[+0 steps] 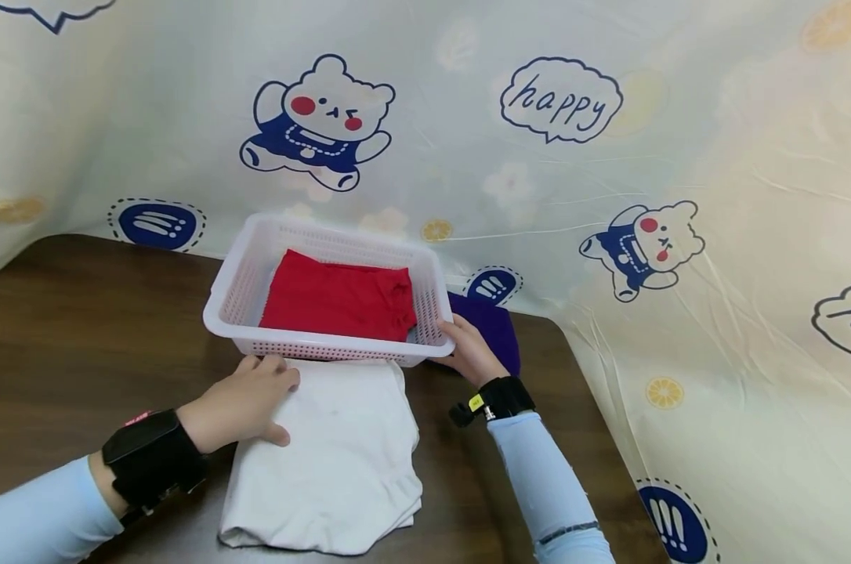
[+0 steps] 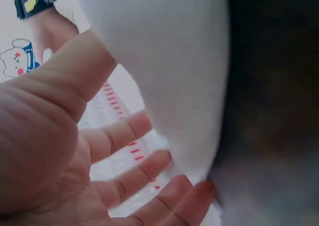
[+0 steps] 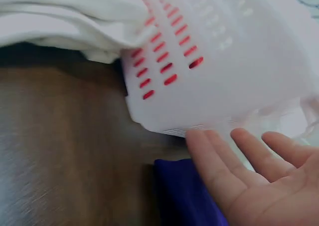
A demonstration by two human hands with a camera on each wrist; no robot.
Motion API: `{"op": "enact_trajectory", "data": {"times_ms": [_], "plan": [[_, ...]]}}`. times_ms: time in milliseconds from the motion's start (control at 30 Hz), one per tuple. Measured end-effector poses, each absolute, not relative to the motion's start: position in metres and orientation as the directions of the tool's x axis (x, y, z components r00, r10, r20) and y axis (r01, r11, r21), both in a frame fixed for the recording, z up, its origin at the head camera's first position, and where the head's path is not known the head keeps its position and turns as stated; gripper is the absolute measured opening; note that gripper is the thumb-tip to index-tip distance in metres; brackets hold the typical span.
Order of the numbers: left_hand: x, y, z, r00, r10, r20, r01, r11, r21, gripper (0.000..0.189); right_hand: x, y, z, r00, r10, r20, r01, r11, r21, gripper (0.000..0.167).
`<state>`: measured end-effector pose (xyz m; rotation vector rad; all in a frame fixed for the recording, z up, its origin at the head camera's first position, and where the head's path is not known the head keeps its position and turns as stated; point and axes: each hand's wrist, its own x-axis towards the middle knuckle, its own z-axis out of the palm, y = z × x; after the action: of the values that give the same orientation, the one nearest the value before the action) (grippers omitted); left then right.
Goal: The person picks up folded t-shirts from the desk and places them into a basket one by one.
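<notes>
A white plastic basket (image 1: pixel 256 333) with slotted sides stands toward the back of the table, a folded red cloth (image 1: pixel 334 298) lying inside it. In front of the basket lies a folded white cloth (image 1: pixel 334 470), its far edge against the basket's front side. My left hand (image 1: pixel 245 403) is over the white cloth's left edge; the left wrist view shows its fingers spread and loosely extended beside the cloth. At the basket's right front corner, my right hand (image 1: pixel 468 348) touches the outside wall with nearly straight fingers, seen in the right wrist view.
A dark purple cloth (image 1: pixel 496 329) lies behind and right of the basket, partly hidden by it and my right hand. The brown wooden table (image 1: pixel 101 337) meets a pale printed sheet (image 1: pixel 454 172) hanging along its back and right edges.
</notes>
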<state>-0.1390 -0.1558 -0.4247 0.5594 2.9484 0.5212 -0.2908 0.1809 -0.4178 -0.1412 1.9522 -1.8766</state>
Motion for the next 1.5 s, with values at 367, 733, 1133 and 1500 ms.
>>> {"op": "enact_trajectory", "data": {"times_ms": [367,733,1133,1500], "plan": [[-0.129,-0.183,-0.444,-0.940,0.340,0.025,0.298,0.786,0.541,0.081,-0.254,0.195,-0.411,-0.824,-0.478,-0.303,0.239,0.191,-0.952,0.060],[-0.121,-0.201,-0.456,-0.947,0.319,-0.035,0.173,0.599,0.782,0.106,-0.216,0.215,-0.425,-0.652,-0.596,-0.469,0.388,0.270,-0.881,0.062],[-0.120,-0.217,-0.451,-0.854,0.408,-0.323,-0.263,0.197,0.944,0.087,-0.195,0.213,-0.430,-0.554,-0.635,-0.537,0.551,0.203,-0.809,0.053],[-0.120,-0.219,-0.461,-0.772,0.514,-0.375,-0.424,0.025,0.905,0.073,-0.194,0.211,-0.435,-0.501,-0.675,-0.541,0.621,0.155,-0.768,0.048]]}}
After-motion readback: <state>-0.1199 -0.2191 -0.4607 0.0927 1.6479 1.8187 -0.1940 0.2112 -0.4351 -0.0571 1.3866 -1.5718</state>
